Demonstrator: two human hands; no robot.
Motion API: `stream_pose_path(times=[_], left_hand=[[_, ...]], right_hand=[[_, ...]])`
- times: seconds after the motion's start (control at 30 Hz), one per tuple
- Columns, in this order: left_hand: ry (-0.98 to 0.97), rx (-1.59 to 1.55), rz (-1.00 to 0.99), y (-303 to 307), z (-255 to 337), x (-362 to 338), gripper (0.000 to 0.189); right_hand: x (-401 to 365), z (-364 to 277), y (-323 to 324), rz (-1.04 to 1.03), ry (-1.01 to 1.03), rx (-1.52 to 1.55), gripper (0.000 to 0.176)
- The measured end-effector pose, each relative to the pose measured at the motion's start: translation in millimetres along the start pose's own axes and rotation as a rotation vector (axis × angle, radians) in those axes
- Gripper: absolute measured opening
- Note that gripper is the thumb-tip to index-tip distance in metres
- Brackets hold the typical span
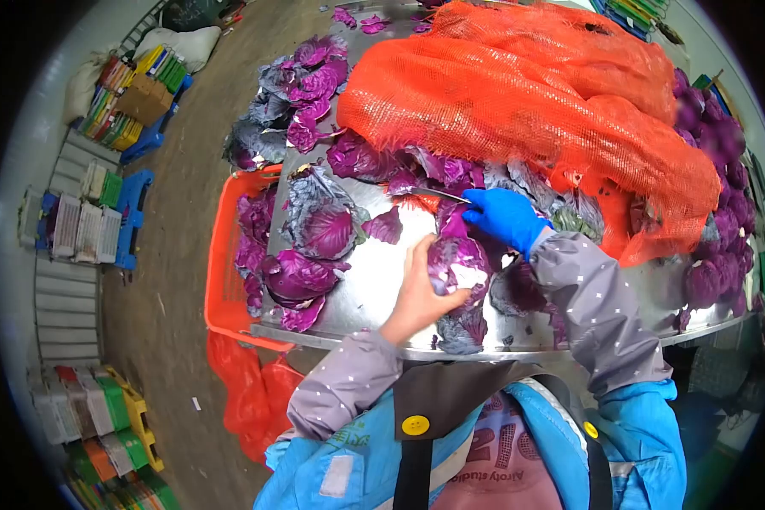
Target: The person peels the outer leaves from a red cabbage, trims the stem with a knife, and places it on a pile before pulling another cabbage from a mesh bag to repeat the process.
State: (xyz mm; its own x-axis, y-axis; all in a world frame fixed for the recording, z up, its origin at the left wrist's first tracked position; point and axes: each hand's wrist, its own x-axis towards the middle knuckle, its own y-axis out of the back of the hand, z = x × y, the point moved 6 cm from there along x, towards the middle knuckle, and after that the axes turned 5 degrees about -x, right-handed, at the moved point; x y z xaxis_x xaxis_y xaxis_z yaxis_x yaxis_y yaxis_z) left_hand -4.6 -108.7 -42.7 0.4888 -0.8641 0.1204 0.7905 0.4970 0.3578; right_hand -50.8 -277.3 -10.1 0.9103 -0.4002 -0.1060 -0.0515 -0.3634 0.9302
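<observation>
My left hand (423, 293), bare, is wrapped round the side of a red cabbage (457, 257) near the table's front edge. A pale cut patch shows on its face. In my right hand (506, 217), which wears a blue glove, is a knife (438, 195). Its blade points left, above and beyond the cabbage, apart from it. Loose cabbage leaves (384, 225) lie left of the knife. A cabbage with dark outer leaves (321, 217) and another purple cabbage (297, 276) sit further left. The knife's handle is mostly hidden in the glove.
Orange mesh sacks (518, 93) cover the far part of the metal table (382, 297). An orange crate (221, 272) with leaves stands at the table's left. Many cabbages (714, 212) are piled at the right. Stacked crates (102, 204) line the left wall.
</observation>
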Motion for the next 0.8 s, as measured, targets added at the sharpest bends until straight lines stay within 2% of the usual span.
stream_pose_path(times=[0.07,0.1,0.13,0.17,0.23,0.3,0.37,0.43,0.5,0.53,0.57,0.63,0.7,0.73,0.77,0.8], left_hand=[[0.011,0.022,-0.01,17,-10,3,0.09],[0.02,0.043,-0.017,22,-14,4,0.088],[0.133,-0.099,0.057,29,-24,1,0.084],[0.129,-0.1,0.058,32,-21,0,0.084],[0.467,-0.313,0.25,42,-34,-12,0.085],[0.245,0.047,0.196,29,-16,-17,0.091],[0.178,0.079,0.189,26,-5,-20,0.096],[0.176,0.089,0.189,25,-4,-22,0.095],[0.152,0.095,0.201,25,1,-16,0.095],[0.109,0.13,0.174,21,9,-14,0.097],[0.083,0.164,0.136,14,16,-20,0.098],[0.069,0.201,0.106,3,24,-16,0.1],[-0.027,0.295,0.124,-4,30,-9,0.102],[0.003,0.277,0.141,-5,30,-8,0.104],[0.005,0.276,0.142,-7,29,-7,0.104],[0.013,0.274,0.162,-8,27,-7,0.103]], right_hand=[[-13,10,-7,-0.004,0.005,0.091,0.027],[-22,18,-12,0.022,-0.073,0.194,0.027],[-33,24,-16,0.05,-0.151,0.299,0.026],[-44,23,-19,0.053,-0.15,0.296,0.026],[-73,25,-33,0.01,-0.269,0.605,0.024],[-100,9,-44,-0.049,-0.344,0.806,0.024],[-107,16,-60,-0.048,-0.332,0.71,0.025],[-122,64,-66,0.294,-0.482,0.774,0.026],[-133,122,-67,0.232,-0.558,0.573,0.03],[-133,125,-62,0.121,-0.607,0.536,0.038],[-134,107,-44,0.105,-0.612,0.534,0.038],[-116,44,-2,0.131,-0.464,0.272,0.045],[-110,8,-4,0.353,-0.059,0.442,0.046],[-108,-6,-10,0.264,0.016,0.413,0.044],[-106,-20,-9,0.335,0.131,0.327,0.045],[-102,-25,-11,0.277,0.096,0.311,0.044]])
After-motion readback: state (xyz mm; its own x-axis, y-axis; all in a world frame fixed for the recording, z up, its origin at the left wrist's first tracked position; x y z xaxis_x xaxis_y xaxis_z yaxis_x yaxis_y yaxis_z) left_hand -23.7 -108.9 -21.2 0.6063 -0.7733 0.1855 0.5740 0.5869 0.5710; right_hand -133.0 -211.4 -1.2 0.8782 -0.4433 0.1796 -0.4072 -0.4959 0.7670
